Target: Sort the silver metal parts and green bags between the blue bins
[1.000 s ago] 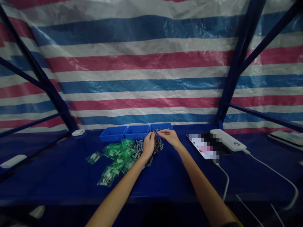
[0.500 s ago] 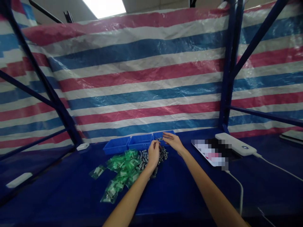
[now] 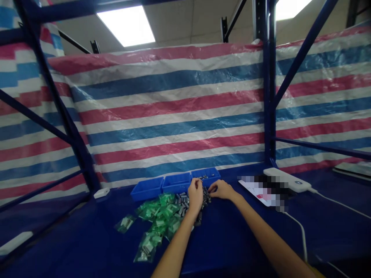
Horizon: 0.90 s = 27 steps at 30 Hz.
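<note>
My left hand (image 3: 196,195) is raised over a heap of small dark and silvery metal pieces (image 3: 183,201), its fingertips curled together. Whatever they pinch is too small to make out. At the heap's right edge, my right hand (image 3: 222,190) reaches down with thumb and fingers closed among the pieces; its contents cannot be made out. Just behind the hands is a blue tray (image 3: 216,174) with a few small shiny parts in it. Left of the heap lie several green-tinted clear plastic bags (image 3: 159,213) with pale and metallic pieces inside.
Two more blue trays (image 3: 147,188) stand in the row to the left. A phone (image 3: 257,192) and a white power bank (image 3: 286,180) with cables lie right on the blue tabletop (image 3: 228,239). Blue rack posts (image 3: 269,96) and a striped sheet (image 3: 174,116) stand behind.
My right hand has come down from the right-hand tray to the edge of the metal heap, its fingers closing. My left hand stays above the heap. The camera view has tilted upward.
</note>
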{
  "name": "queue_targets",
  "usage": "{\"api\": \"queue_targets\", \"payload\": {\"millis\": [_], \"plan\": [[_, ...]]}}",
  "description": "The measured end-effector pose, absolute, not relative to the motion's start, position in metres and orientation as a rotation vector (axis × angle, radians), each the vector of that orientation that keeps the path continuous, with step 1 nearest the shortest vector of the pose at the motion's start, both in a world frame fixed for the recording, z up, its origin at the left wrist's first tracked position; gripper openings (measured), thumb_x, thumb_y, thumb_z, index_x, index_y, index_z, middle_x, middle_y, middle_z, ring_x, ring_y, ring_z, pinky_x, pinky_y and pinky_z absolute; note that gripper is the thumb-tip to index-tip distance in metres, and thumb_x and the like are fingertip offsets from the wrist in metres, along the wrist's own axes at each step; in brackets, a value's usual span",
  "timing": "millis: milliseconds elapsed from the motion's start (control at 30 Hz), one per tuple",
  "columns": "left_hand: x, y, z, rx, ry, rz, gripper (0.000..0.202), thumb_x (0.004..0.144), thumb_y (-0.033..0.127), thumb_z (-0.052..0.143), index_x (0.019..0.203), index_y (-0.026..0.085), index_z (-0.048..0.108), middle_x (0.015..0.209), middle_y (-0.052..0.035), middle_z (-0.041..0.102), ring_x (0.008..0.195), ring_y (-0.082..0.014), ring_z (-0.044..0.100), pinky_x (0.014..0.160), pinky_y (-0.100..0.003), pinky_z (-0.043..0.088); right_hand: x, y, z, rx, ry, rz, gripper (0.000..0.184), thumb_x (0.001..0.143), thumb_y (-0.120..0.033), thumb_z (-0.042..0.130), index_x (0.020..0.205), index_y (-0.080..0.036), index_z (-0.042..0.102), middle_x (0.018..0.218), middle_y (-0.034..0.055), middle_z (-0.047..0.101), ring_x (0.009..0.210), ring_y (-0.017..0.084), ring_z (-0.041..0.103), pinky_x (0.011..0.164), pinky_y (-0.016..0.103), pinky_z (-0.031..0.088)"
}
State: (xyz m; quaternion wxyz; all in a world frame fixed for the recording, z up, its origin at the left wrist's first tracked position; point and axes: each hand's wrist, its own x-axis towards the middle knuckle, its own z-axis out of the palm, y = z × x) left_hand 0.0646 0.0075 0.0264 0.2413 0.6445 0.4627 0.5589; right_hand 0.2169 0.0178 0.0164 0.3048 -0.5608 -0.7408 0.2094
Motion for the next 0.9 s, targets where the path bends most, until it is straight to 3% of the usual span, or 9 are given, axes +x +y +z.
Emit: {"api": "queue_targets", "payload": {"millis": [633,800,900], "plan": [[0.059,0.024,0.019,1.602,1.244,1.459,0.016,0.076,0.028,0.046,0.068,0.017,0.054,0.059,0.0015,0.054,0.061,-0.0134,0.053,0.062,-0.024,0.039,0.193,0.015,0.005,-1.498,-1.865,0.319,0.018,0.068,-0.025,0.063,0.084,-0.026,0.071,0.082,-0.0004,0.072,0.074,0.016,0.065,0.063,0.024,0.045],[0.062,0.02,0.019,1.591,1.324,1.485,0.016,0.078,0.034,0.048,0.076,0.019,0.051,0.059,0.0035,0.05,0.059,-0.013,0.049,0.062,-0.025,0.037,0.186,0.025,0.008,-1.131,-1.56,0.596,0.023,0.07,-0.032,0.062,0.087,-0.019,0.07,0.087,0.0052,0.071,0.079,0.018,0.065,0.071,0.028,0.05],[0.065,0.018,0.02,1.65,1.256,1.502,0.025,0.081,0.042,0.045,0.071,0.019,0.05,0.061,0.003,0.051,0.062,-0.0126,0.048,0.066,-0.025,0.037,0.179,0.025,0.01,-1.019,-1.337,0.845,0.034,0.068,-0.042,0.064,0.09,-0.017,0.069,0.086,0.0056,0.071,0.08,0.019,0.066,0.064,0.028,0.051]]}}
